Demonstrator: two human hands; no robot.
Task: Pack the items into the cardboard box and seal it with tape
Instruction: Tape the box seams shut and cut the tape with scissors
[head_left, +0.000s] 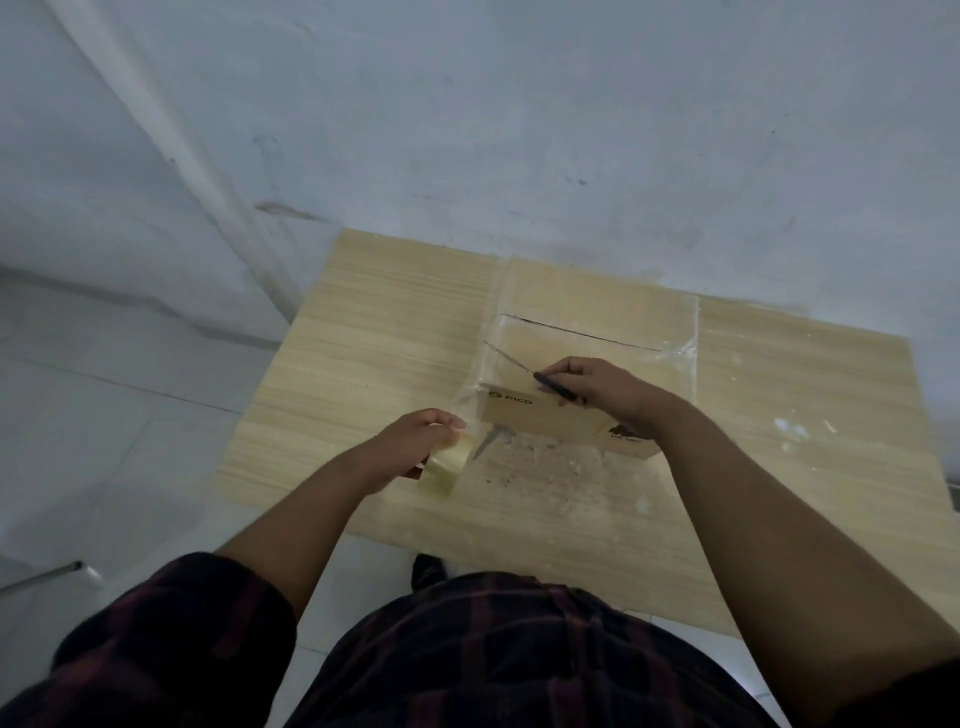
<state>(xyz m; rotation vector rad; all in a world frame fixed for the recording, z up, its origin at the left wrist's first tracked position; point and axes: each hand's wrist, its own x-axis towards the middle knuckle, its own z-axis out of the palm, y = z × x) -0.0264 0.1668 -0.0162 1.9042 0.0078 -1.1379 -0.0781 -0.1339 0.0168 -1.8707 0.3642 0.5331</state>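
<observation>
A closed cardboard box (597, 322) marked PICO lies on the wooden table (384, 353), its flaps shut with a dark seam across the top. Clear tape runs shiny along its left and right edges. My left hand (415, 441) grips a roll of clear tape (444, 470) just left of the box's near corner, with a strip stretched from the roll up onto the box. My right hand (602, 389) rests on the box's near edge and holds a thin black-handled blade (553, 387) whose tip points left towards the taped edge.
The table's near surface is speckled with white marks and crumbs (545, 467). A grey wall rises behind the table and pale floor tiles lie to the left. A metal bar (47, 574) sticks out at lower left. My plaid-clad lap fills the bottom.
</observation>
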